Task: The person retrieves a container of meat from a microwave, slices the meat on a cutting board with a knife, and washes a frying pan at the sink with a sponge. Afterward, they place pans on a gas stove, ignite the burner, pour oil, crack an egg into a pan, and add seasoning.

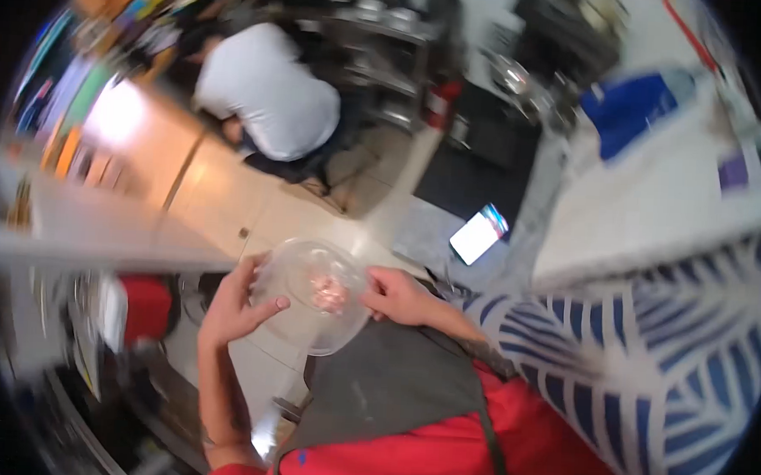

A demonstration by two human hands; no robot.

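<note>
Between my hands is a clear round plastic bowl point(310, 335), held in front of my grey apron. Small pinkish pieces point(328, 293) lie inside it; the blur hides what they are. My left hand point(240, 306) grips the bowl's left side, with the thumb over the rim and the fingers behind. On the opposite side, my right hand point(391, 295) pinches the rim between thumb and fingers.
A person in a white shirt point(268, 92) sits bent over ahead of me. A lit phone point(479, 234) lies on a grey surface to the right. Beyond it are a white counter point(628, 206) with a blue cloth point(628, 112) and a blue-and-white striped cloth point(630, 350).
</note>
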